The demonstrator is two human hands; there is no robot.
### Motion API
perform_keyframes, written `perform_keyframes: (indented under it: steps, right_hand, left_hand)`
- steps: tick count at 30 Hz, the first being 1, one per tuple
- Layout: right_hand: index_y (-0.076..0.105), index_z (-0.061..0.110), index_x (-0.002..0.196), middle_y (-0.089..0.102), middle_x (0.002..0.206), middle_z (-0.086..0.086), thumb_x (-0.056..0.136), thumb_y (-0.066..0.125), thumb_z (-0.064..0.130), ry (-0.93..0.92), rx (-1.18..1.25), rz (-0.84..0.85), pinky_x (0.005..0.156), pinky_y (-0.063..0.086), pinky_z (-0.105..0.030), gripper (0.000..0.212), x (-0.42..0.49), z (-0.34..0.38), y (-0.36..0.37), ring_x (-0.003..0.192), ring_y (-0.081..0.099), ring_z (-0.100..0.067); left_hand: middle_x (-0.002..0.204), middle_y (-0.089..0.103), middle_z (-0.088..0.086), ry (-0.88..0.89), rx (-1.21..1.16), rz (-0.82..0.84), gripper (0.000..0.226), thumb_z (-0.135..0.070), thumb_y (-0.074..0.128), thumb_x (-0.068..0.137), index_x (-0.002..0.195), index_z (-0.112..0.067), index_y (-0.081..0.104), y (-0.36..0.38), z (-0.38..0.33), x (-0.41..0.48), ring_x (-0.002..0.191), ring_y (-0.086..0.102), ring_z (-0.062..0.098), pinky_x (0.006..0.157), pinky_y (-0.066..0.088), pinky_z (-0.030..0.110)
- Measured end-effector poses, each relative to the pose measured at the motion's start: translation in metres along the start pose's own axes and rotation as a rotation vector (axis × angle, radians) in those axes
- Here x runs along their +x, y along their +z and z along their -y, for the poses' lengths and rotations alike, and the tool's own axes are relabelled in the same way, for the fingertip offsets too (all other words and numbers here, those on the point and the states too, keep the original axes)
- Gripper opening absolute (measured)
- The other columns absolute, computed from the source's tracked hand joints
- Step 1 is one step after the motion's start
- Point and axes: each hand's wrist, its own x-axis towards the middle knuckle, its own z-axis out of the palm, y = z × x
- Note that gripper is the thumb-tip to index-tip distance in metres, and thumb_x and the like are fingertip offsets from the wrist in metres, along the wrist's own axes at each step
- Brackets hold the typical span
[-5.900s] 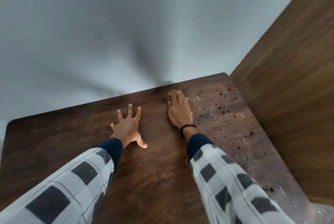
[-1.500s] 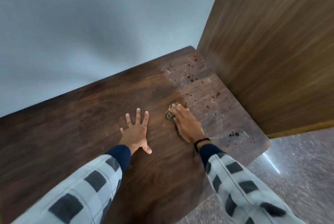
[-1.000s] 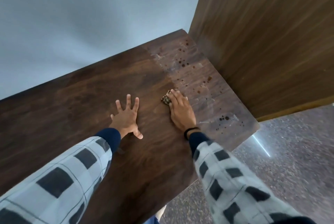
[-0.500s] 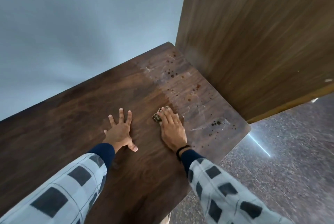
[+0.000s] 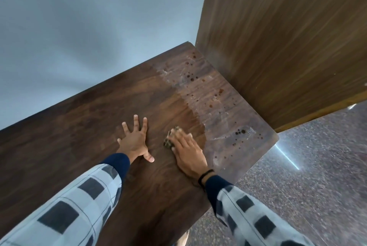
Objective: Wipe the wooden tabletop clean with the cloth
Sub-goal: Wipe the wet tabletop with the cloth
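The dark wooden tabletop [image 5: 83, 142] fills the lower left. Its right strip is dusty, pale and dotted with dark spots [image 5: 216, 95]. My right hand [image 5: 187, 153] lies flat on the boundary between the dark and pale areas, pressing a small dark patterned cloth [image 5: 168, 141] that peeks out at the left of my fingers. Most of the cloth is hidden under the palm. My left hand [image 5: 135, 140] rests flat on the dark wood just left of it, fingers spread, holding nothing.
A tall brown wooden panel [image 5: 282, 43] stands against the table's right side. A pale blue-grey wall [image 5: 89, 27] runs along the far edge. Speckled grey floor [image 5: 307, 176] lies beyond the table's near-right edge and corner.
My right hand with the cloth has slid toward me along the edge of the dusty strip. The left hand has kept its flat pose. The camera view has shifted.
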Motion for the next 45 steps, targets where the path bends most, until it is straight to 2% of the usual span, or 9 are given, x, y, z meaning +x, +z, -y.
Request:
perform_keyframes:
  steps: [3, 5, 10, 16, 23, 29, 36, 42, 45]
  right_hand:
    - [0.03, 0.029, 0.157, 0.019, 0.169, 0.005, 0.11, 0.031, 0.035, -0.308, -0.101, 0.15, 0.127, 0.008, -0.041, 0.047, -0.007, -0.031, -0.01, 0.157, 0.009, -0.016]
    - [0.027, 0.028, 0.159, 0.015, 0.17, 0.003, 0.11, 0.031, 0.032, -0.368, -0.173, 0.205, 0.128, 0.004, -0.041, 0.049, 0.011, -0.049, -0.023, 0.158, 0.006, -0.018]
    - [0.034, 0.028, 0.157, 0.023, 0.167, 0.008, 0.11, 0.031, 0.037, 0.137, -0.022, -0.002, 0.126, 0.019, -0.046, 0.048, 0.019, -0.023, -0.02, 0.157, 0.009, -0.012]
    - [0.029, 0.028, 0.158, 0.018, 0.169, 0.003, 0.111, 0.027, 0.035, -0.371, -0.171, 0.173, 0.128, 0.01, -0.043, 0.048, -0.038, -0.048, -0.016, 0.157, 0.01, -0.017]
    - [0.037, 0.027, 0.155, 0.026, 0.167, 0.007, 0.109, 0.035, 0.036, 0.224, -0.037, -0.046, 0.128, 0.013, -0.044, 0.047, -0.019, -0.026, -0.019, 0.156, 0.012, -0.013]
    - [0.033, 0.029, 0.156, 0.023, 0.168, 0.005, 0.111, 0.032, 0.035, -0.25, -0.171, 0.097, 0.128, 0.012, -0.042, 0.045, -0.061, -0.045, -0.012, 0.157, 0.014, -0.016]
    - [0.03, 0.024, 0.159, 0.019, 0.169, 0.004, 0.11, 0.03, 0.036, 0.261, -0.025, -0.012, 0.128, 0.011, -0.044, 0.05, -0.011, -0.044, -0.027, 0.157, 0.008, -0.014]
    - [0.036, 0.025, 0.156, 0.026, 0.167, 0.003, 0.111, 0.032, 0.034, -0.181, -0.105, 0.097, 0.128, 0.015, -0.043, 0.046, -0.056, -0.048, -0.02, 0.156, 0.015, -0.016]
    - [0.027, 0.023, 0.16, 0.017, 0.169, 0.001, 0.111, 0.029, 0.031, -0.06, -0.153, 0.131, 0.129, 0.008, -0.043, 0.049, -0.017, -0.068, -0.042, 0.157, 0.01, -0.018]
  left_hand:
    - [0.153, -0.046, -0.005, 0.002, 0.001, 0.001, 0.16, -0.038, 0.098, 0.052, 0.153, -0.034, -0.027, -0.001, 0.0, 0.0, 0.144, -0.03, 0.043, 0.111, 0.015, 0.074]
    - [0.153, -0.046, -0.005, 0.002, 0.0, 0.002, 0.16, -0.038, 0.098, 0.053, 0.153, -0.034, -0.027, -0.002, -0.001, -0.001, 0.144, -0.03, 0.043, 0.11, 0.015, 0.074]
    - [0.155, -0.043, -0.003, 0.008, 0.008, -0.004, 0.159, -0.038, 0.098, 0.054, 0.154, -0.033, -0.026, -0.002, -0.001, -0.003, 0.145, -0.029, 0.043, 0.111, 0.015, 0.074]
    - [0.155, -0.044, -0.005, 0.003, 0.01, -0.009, 0.16, -0.038, 0.098, 0.052, 0.153, -0.034, -0.026, -0.003, -0.001, -0.003, 0.145, -0.028, 0.044, 0.111, 0.016, 0.074]
    - [0.156, -0.042, -0.005, 0.009, 0.01, -0.018, 0.16, -0.038, 0.098, 0.052, 0.154, -0.034, -0.024, -0.001, -0.001, -0.003, 0.146, -0.027, 0.043, 0.111, 0.016, 0.075]
    - [0.155, -0.043, -0.005, 0.008, 0.013, -0.015, 0.159, -0.038, 0.098, 0.053, 0.154, -0.034, -0.025, -0.002, -0.001, -0.003, 0.146, -0.027, 0.044, 0.111, 0.016, 0.074]
    - [0.155, -0.043, -0.006, 0.006, 0.022, -0.019, 0.161, -0.039, 0.098, 0.05, 0.154, -0.036, -0.025, 0.002, 0.0, -0.002, 0.145, -0.027, 0.044, 0.108, 0.016, 0.075]
    - [0.153, -0.045, -0.006, 0.0, 0.014, -0.005, 0.162, -0.038, 0.099, 0.05, 0.152, -0.036, -0.027, -0.001, 0.0, 0.001, 0.145, -0.028, 0.044, 0.108, 0.016, 0.075]
    - [0.154, -0.045, -0.007, -0.002, 0.024, 0.003, 0.162, -0.039, 0.099, 0.05, 0.152, -0.037, -0.027, -0.001, -0.001, 0.003, 0.145, -0.028, 0.045, 0.108, 0.017, 0.076]
